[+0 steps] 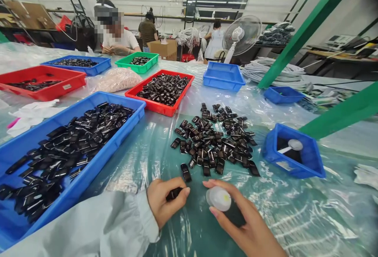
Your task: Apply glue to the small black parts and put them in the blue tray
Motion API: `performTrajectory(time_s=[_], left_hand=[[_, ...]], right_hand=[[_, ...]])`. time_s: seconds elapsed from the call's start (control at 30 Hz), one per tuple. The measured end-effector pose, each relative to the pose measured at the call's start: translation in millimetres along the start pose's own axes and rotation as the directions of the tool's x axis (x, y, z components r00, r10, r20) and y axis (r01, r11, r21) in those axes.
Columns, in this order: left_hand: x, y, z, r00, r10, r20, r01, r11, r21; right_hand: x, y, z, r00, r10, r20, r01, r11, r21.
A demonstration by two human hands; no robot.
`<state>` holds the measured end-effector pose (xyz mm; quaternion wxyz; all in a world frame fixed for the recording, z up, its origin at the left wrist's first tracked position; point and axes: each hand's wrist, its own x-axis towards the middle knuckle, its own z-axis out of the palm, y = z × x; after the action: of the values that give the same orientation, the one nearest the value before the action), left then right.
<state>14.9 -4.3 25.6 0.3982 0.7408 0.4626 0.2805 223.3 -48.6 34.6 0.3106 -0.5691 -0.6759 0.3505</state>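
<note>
My left hand [167,202] is closed around a small black plastic part [174,194], mostly hidden by the fingers. The thumb and fingers of my right hand [242,217] grip a small whitish plastic bottle [219,198], its rounded end toward me. The two hands are apart, low in the view. A single glossy black part [186,172] lies on the sheet just beyond my left hand. Farther out spreads a loose pile of similar black parts [215,139].
At left stands a long blue tray [118,146] of black parts. Behind it are a red tray [174,109] and a bag of pale pieces [115,79]. A blue bin [283,166] with a white scoop [295,144] sits right, near a green post [339,111]. A person [118,40] sits opposite.
</note>
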Motion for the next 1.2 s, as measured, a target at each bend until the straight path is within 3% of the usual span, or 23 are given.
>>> performTrajectory(time_s=[0.37, 0.57, 0.67, 1.0, 1.2], left_hand=[[-6.6, 0.5, -0.6, 0.999, 0.049, 0.000, -0.048, 0.982, 0.183], [-8.0, 2.0, -2.8, 0.958, 0.285, 0.010, -0.283, 0.945, 0.167], [-6.7, -1.8, -0.5, 0.943, 0.332, -0.003, -0.327, 0.930, 0.167], [-11.9, -0.6, 6.7, 0.957, 0.284, -0.051, -0.261, 0.927, 0.268], [-10.4, -1.8, 7.9, 0.954, 0.297, -0.033, -0.265, 0.891, 0.369]], right_hand=[[-4.4, 4.5, -4.0, 0.999, 0.006, -0.032, -0.007, 1.000, -0.027], [-5.3, 9.9, -8.9, 1.000, -0.005, -0.027, 0.004, 0.999, -0.037], [-6.0, 12.4, -11.6, 0.999, -0.025, -0.030, 0.024, 0.998, -0.053], [-7.8, 9.7, -9.4, 0.999, 0.044, -0.029, -0.045, 0.999, -0.027], [-10.3, 9.8, -9.2, 0.999, -0.031, -0.026, 0.031, 0.999, -0.019]])
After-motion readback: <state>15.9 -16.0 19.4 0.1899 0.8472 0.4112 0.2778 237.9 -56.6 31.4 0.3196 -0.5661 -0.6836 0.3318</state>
